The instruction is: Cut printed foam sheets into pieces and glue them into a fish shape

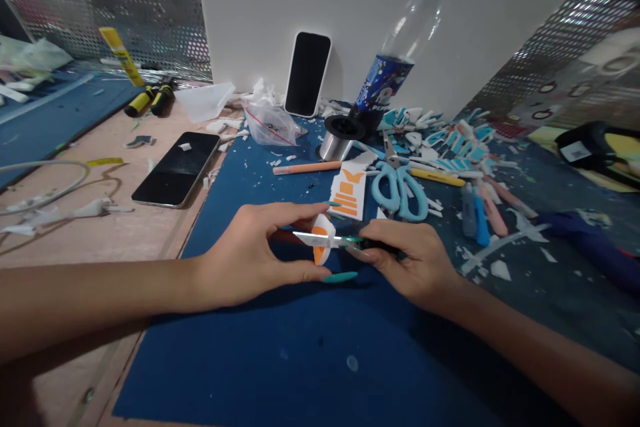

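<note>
Between the thumb and fingers of my left hand (pixel 255 247) is a small white and orange foam piece (pixel 323 257). My right hand (pixel 410 253) grips a craft knife (pixel 357 241) by its dark handle. The bare blade points left and lies across the foam piece, seemingly touching it. Just beyond my hands, a white card with orange shapes (pixel 349 193) rests on the blue mat (pixel 310 360). A pair of light blue scissors (pixel 400 190) lies right of the card.
A phone (pixel 176 169) lies on the left, another phone (pixel 309 73) leans on the white panel. Behind the scissors stand a wire spool (pixel 337 140) and a tilted Pepsi bottle (pixel 395 60). Foam scraps (pixel 465 147), an orange stick (pixel 306 168) and a yellow tool (pixel 437 177) lie around.
</note>
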`<state>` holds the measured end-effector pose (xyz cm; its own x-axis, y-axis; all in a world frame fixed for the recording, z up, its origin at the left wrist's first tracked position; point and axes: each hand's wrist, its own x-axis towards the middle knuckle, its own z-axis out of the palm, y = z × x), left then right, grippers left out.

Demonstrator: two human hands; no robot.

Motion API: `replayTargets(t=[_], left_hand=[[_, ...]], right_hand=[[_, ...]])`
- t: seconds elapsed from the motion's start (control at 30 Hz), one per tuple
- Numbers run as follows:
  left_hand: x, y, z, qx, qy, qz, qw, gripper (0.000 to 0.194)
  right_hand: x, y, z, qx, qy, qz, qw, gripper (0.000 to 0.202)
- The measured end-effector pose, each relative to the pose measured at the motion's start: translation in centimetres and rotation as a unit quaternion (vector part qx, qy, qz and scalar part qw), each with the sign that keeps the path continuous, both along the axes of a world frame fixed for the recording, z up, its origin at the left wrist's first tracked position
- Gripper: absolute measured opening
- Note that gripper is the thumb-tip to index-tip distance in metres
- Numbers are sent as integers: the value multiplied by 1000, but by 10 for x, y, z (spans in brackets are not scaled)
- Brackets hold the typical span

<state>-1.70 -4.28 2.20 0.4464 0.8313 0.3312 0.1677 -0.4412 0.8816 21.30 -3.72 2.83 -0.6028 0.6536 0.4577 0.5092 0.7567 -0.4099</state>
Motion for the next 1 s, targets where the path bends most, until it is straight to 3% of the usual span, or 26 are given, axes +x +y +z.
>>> replayTargets(t=[0.33, 0.53, 1.0], left_hand=[[2, -1, 0, -15, -25, 20, 999, 48], [1, 0, -2, 25, -70, 23, 997, 41], [-1, 3, -4, 116, 1, 10, 993, 43]], right_hand=[[-1, -1, 0, -1, -18, -9, 1000, 32], [1, 0, 3, -3, 0, -8, 1000, 30], [2, -1, -1, 1, -17, -4, 1000, 26]])
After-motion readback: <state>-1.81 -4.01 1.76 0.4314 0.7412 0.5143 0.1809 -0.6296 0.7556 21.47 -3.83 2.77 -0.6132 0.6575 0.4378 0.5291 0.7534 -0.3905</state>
